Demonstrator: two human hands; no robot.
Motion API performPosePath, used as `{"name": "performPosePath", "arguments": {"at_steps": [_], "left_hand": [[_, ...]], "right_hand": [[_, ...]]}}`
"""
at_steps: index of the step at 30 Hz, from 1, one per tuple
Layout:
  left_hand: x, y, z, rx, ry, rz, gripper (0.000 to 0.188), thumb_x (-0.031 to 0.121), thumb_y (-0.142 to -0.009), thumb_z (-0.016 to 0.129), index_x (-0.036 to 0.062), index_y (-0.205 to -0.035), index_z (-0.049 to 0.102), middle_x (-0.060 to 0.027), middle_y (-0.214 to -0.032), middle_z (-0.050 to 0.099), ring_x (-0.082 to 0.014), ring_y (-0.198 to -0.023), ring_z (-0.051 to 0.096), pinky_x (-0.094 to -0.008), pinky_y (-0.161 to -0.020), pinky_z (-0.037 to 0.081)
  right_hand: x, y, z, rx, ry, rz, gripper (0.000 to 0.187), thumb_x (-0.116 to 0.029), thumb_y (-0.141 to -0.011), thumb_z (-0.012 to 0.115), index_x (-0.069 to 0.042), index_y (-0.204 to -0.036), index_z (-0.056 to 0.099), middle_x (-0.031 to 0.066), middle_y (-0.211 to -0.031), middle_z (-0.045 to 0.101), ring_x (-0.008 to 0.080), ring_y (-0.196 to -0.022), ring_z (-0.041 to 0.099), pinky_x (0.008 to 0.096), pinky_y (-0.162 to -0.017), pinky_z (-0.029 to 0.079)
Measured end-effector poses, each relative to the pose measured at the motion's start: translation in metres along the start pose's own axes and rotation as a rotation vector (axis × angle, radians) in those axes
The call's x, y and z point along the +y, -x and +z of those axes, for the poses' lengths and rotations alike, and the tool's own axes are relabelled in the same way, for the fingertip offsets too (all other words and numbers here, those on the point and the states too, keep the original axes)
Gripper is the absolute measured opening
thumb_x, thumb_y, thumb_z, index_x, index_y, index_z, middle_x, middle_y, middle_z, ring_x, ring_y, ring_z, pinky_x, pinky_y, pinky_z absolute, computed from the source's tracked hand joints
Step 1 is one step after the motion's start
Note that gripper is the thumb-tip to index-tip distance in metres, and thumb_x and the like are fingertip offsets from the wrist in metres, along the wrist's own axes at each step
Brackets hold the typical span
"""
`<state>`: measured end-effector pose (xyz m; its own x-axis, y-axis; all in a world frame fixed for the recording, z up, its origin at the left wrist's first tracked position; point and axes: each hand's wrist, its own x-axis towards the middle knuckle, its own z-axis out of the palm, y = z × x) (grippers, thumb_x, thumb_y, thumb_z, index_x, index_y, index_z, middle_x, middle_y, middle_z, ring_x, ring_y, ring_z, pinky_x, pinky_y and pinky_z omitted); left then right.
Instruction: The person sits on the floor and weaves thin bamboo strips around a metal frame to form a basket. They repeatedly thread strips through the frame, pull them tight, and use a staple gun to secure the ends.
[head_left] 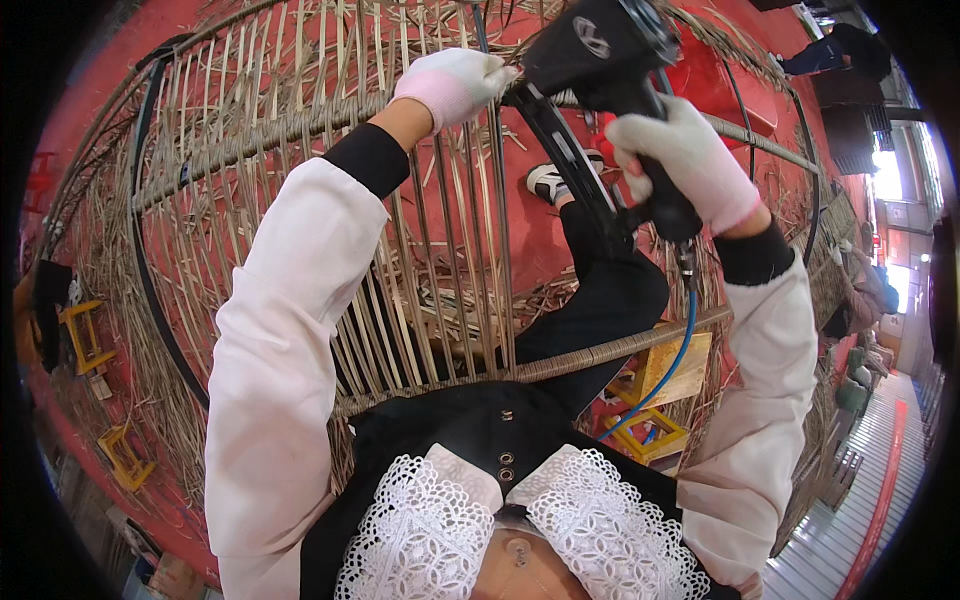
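Observation:
My right hand (690, 165), in a white and pink work glove, is closed around the grip of a black air nail gun (590, 70). The tool's nose points toward a wrapped crossbar of the frame. A blue air hose (688, 340) runs down from its handle. My left hand (455, 85), gloved alike, rests over the same crossbar (290, 130) beside the nose. Its fingers are pinched together at a strip there; the strip's end is hard to make out. Long brown woven strips (440, 230) stretch between this bar and a nearer wrapped bar (620, 350).
Loose strips (190, 300) litter the red floor (540, 250). Yellow stools (650, 430) stand by the near bar and at far left. A red plastic seat (735, 95) lies beyond the tool. Other people (865, 290) are at the right. My leg (600, 300) extends beneath the frame.

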<state>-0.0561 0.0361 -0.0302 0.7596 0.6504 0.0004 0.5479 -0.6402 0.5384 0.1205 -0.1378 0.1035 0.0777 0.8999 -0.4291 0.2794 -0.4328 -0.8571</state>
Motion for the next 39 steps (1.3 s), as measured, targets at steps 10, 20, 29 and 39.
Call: {"name": "performPosePath", "arguments": {"at_steps": [10,20,29,39], "left_hand": [[-0.014,0.000,0.006,0.070,-0.115,0.114,0.019,0.017,-0.088,0.056,0.0042,-0.088,0.069,-0.0204,-0.088,0.069,-0.0423,-0.086,0.066,-0.0469,-0.074,0.055],[-0.010,0.001,-0.002,-0.005,0.108,0.081,0.042,0.038,-0.100,0.040,0.0051,-0.113,0.064,-0.0238,-0.095,0.068,-0.0450,-0.096,0.063,-0.0494,-0.086,0.049],[-0.053,-0.063,0.018,0.038,0.221,-0.302,0.036,0.023,-0.097,0.046,-0.0037,-0.114,0.064,-0.0130,-0.087,0.072,-0.0191,-0.075,0.068,-0.0350,-0.074,0.053],[-0.101,-0.131,-0.002,0.567,-0.491,-0.196,0.034,0.037,-0.087,0.069,0.0079,-0.106,0.070,-0.0192,-0.101,0.069,-0.0365,-0.104,0.063,-0.0473,-0.095,0.048]], "right_hand": [[-0.032,-0.025,0.015,-0.010,0.417,0.015,0.021,-0.016,-0.085,0.062,-0.001,-0.071,0.056,0.0034,-0.058,0.055,0.0119,-0.047,0.055,0.0281,-0.052,0.047],[0.100,0.192,-0.055,0.492,-0.298,0.330,0.014,-0.016,-0.089,0.062,-0.005,-0.088,0.054,0.0027,-0.059,0.051,0.0140,-0.046,0.050,0.0280,-0.044,0.042],[0.478,0.322,-0.111,1.065,0.763,0.698,0.034,-0.027,-0.089,0.061,-0.007,-0.117,0.064,0.0210,-0.087,0.071,0.0374,-0.075,0.068,0.0461,-0.070,0.054],[0.504,0.252,-0.034,1.347,1.031,0.743,0.064,-0.030,-0.092,0.066,-0.004,-0.147,0.045,0.0265,-0.128,0.060,0.0418,-0.118,0.056,0.0478,-0.100,0.045]]}}
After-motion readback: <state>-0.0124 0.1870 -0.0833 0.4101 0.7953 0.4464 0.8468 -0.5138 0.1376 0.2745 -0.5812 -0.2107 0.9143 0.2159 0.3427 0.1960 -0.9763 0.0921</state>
